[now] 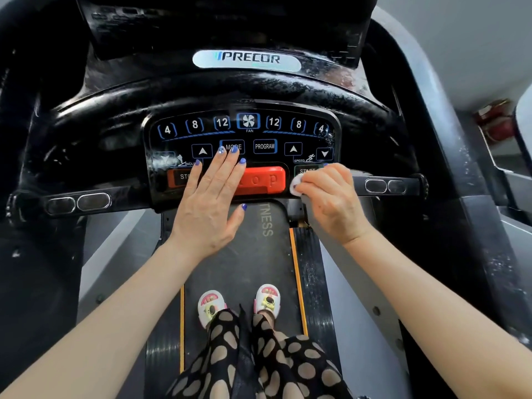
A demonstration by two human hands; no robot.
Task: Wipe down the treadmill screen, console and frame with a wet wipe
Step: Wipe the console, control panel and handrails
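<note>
**Now wiping the console keypad**

Down on the treadmill console, the right hand has its fingers curled round a bunched white wet wipe, pressing it against the panel at the START key, just right of the red stop bar. The left hand lies flat with straight, spread fingers across the left part of that red bar, fingertips reaching the MODE key. Wet streaks show on the glossy black housing near the PRECOR badge. Below, two feet in white sandals stand on the belt, between the grey side rails.
</note>
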